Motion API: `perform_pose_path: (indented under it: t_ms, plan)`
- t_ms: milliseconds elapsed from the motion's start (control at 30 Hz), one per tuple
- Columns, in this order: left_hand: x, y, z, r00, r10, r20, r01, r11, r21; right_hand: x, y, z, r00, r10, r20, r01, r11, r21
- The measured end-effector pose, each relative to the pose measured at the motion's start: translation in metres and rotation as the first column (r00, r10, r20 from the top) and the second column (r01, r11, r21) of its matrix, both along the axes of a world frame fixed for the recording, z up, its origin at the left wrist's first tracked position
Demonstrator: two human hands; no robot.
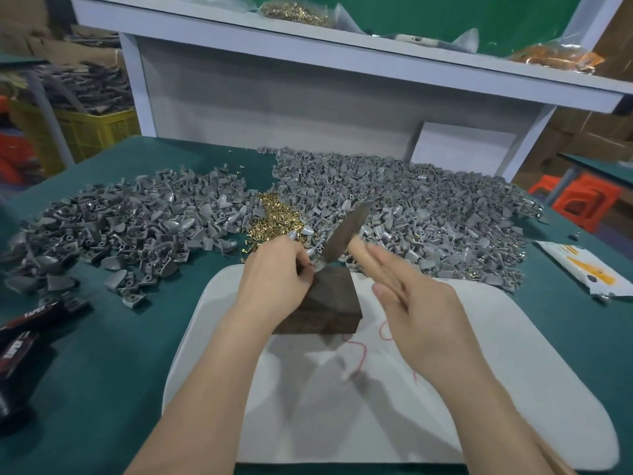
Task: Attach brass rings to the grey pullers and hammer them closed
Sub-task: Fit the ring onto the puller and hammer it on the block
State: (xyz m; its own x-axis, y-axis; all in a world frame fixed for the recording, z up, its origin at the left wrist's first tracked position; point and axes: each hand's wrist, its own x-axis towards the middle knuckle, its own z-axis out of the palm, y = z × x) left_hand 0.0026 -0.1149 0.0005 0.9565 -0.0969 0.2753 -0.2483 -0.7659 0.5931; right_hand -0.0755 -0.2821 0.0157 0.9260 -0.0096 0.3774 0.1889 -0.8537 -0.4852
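My left hand (277, 272) pinches a grey puller (317, 265) against the far top corner of a dark block (329, 303). My right hand (411, 293) grips the wooden handle of a hammer (347, 231), blurred by motion, its metal head just above the puller. A small heap of brass rings (274, 217) lies just beyond my left hand. Big piles of grey pullers spread to the left (130, 228) and to the right (428, 214). Whether a ring is on the held puller is hidden by my fingers.
The block stands on a white pad (513, 371) on the green table (102, 371). Black packs (27, 330) lie at the left edge, a white packet (589, 269) at the right. A white shelf (342, 53) with bags rises behind the piles.
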Motion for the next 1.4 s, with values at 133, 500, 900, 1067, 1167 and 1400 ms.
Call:
perform_pose_path:
  t_ms: [133,500,900,1067,1167,1400]
  plan:
    - [-0.002,-0.001,0.001,1.000,0.007,-0.019,-0.007,1.000,0.007,0.009,-0.018,0.003,0.986,-0.068,0.151,0.051,0.992,0.115]
    - [-0.002,0.000,0.002,0.996,-0.037,-0.077,0.036,0.999,-0.007,0.079,-0.015,-0.022,0.921,-0.188,-0.342,0.172,0.982,-0.077]
    - [0.000,0.000,0.000,0.997,-0.066,-0.030,0.066,0.998,-0.016,0.081,0.027,-0.015,0.985,0.146,-0.089,-0.145,0.989,0.007]
    - [-0.001,0.000,0.000,0.998,-0.061,-0.019,0.061,0.998,0.014,0.088,0.034,-0.015,0.984,0.111,-0.143,-0.108,0.994,0.026]
    - [-0.001,0.001,0.000,0.998,-0.053,-0.032,0.053,0.999,0.001,0.087,0.029,-0.015,0.973,0.155,-0.174,-0.127,0.979,0.161]
    - [-0.002,0.000,0.001,0.998,-0.051,-0.043,0.051,0.999,-0.001,0.079,0.025,-0.014,0.984,0.147,-0.101,-0.128,0.977,0.170]
